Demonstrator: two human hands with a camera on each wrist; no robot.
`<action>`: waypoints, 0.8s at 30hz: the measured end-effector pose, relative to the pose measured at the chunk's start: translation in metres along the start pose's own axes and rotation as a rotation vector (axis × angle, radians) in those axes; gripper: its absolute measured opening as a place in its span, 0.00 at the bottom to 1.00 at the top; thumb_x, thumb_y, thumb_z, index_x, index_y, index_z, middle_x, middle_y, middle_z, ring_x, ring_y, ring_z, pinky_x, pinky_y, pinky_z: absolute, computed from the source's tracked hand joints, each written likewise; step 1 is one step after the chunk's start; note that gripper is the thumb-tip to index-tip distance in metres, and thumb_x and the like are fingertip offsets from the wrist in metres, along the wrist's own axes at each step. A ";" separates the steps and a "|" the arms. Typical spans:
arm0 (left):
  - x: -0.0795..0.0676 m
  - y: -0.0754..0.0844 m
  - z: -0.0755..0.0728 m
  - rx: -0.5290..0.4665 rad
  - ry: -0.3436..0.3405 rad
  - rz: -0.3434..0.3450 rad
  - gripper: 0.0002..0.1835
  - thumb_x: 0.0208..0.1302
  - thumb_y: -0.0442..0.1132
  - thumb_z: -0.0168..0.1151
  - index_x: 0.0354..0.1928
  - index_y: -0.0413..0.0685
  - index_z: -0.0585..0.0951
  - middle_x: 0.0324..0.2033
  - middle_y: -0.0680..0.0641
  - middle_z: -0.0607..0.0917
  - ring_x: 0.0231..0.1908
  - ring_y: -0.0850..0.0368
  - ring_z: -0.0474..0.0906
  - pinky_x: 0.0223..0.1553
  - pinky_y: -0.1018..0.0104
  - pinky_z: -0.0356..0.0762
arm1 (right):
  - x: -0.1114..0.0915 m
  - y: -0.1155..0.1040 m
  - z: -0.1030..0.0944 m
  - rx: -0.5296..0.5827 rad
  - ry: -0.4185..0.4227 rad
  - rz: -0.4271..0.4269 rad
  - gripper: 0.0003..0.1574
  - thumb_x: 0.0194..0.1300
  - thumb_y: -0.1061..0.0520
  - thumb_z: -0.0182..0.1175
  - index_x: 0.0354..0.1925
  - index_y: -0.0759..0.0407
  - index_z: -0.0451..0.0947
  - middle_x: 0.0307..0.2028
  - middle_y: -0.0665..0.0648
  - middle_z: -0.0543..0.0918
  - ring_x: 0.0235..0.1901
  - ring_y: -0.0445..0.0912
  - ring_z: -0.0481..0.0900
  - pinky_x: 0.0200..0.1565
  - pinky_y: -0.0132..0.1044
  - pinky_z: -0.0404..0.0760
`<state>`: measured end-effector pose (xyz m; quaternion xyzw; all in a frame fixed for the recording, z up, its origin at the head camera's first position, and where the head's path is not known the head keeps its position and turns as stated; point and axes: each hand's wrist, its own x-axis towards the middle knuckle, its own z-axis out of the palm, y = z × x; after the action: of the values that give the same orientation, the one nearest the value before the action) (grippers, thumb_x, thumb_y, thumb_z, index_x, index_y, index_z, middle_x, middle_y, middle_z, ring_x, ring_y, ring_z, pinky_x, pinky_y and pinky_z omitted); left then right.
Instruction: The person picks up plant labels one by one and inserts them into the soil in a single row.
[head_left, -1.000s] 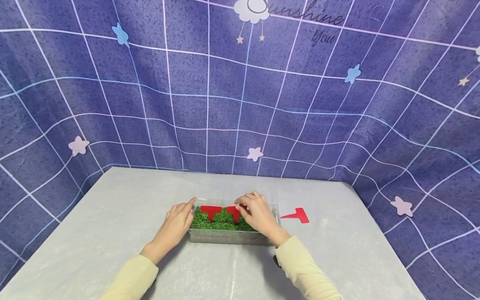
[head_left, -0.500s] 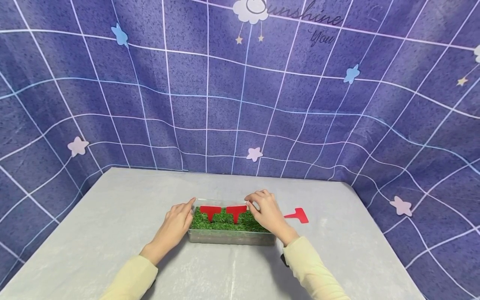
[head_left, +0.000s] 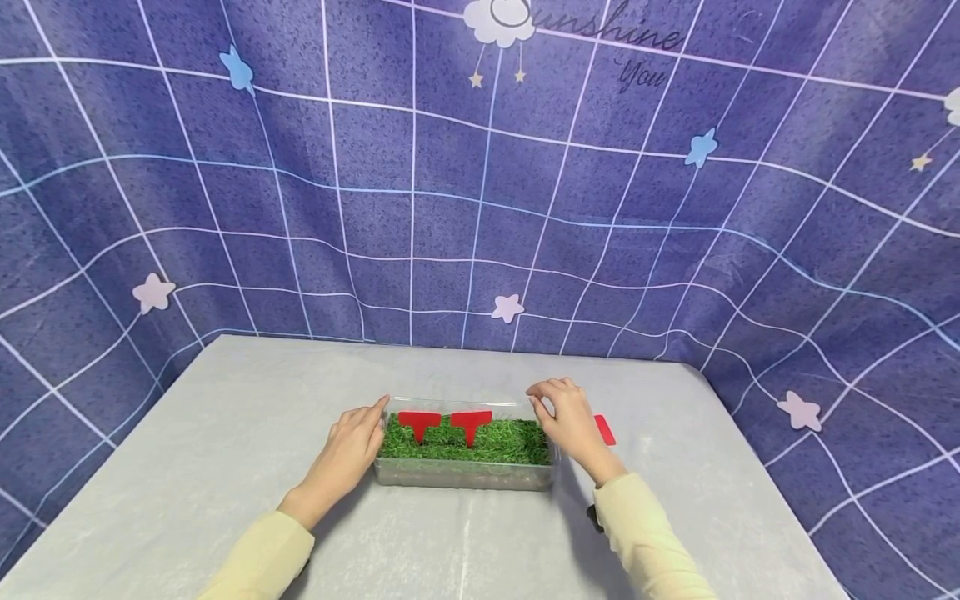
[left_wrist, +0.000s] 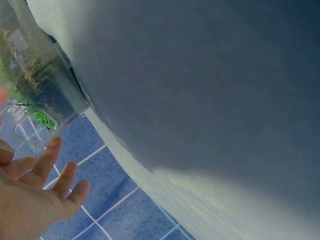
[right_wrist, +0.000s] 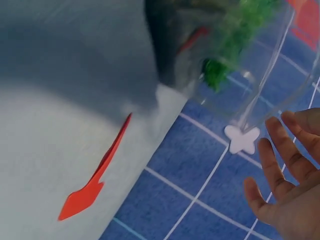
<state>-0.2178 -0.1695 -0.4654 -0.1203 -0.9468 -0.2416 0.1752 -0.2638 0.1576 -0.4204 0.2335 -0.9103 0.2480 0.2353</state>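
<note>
A clear plastic box filled with green artificial-looking grass stands on the table. Two red T-shaped plant labels, a left one and a middle one, stand upright in the grass. My left hand rests against the box's left end, fingers mostly straight. Just beyond the right end hovers my right hand, its fingers loosely bent and holding nothing. A third red plant label lies flat on the table to the right of the box; in the head view my right hand mostly hides it.
The grey-white tabletop runs back to a blue curtain with a grid and stars. A small black object shows beside the right sleeve.
My right hand has let go of the middle plant label and moved right, past the box's right end toward the label lying on the table. The left hand stays in place.
</note>
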 end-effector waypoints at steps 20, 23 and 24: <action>0.000 -0.001 0.001 0.001 -0.014 -0.010 0.24 0.68 0.40 0.43 0.65 0.44 0.64 0.52 0.42 0.78 0.55 0.41 0.69 0.55 0.44 0.65 | -0.023 0.061 -0.013 -0.124 0.025 0.166 0.06 0.54 0.62 0.60 0.33 0.59 0.81 0.29 0.55 0.83 0.35 0.54 0.77 0.37 0.50 0.72; 0.001 -0.001 0.001 -0.002 -0.016 -0.009 0.24 0.68 0.40 0.43 0.65 0.44 0.64 0.52 0.42 0.78 0.55 0.41 0.69 0.55 0.44 0.65 | -0.029 0.073 -0.012 -0.145 0.008 0.197 0.07 0.54 0.62 0.59 0.33 0.59 0.81 0.29 0.55 0.82 0.35 0.54 0.77 0.36 0.50 0.71; 0.001 0.000 0.000 -0.004 -0.018 -0.009 0.24 0.68 0.40 0.43 0.65 0.44 0.63 0.52 0.42 0.78 0.55 0.41 0.69 0.55 0.44 0.64 | -0.032 0.077 -0.012 -0.150 0.003 0.208 0.07 0.53 0.62 0.59 0.33 0.59 0.81 0.28 0.55 0.82 0.34 0.54 0.77 0.36 0.51 0.72</action>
<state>-0.2185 -0.1694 -0.4656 -0.1186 -0.9484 -0.2432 0.1652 -0.2770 0.2334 -0.4543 0.1192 -0.9452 0.2027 0.2263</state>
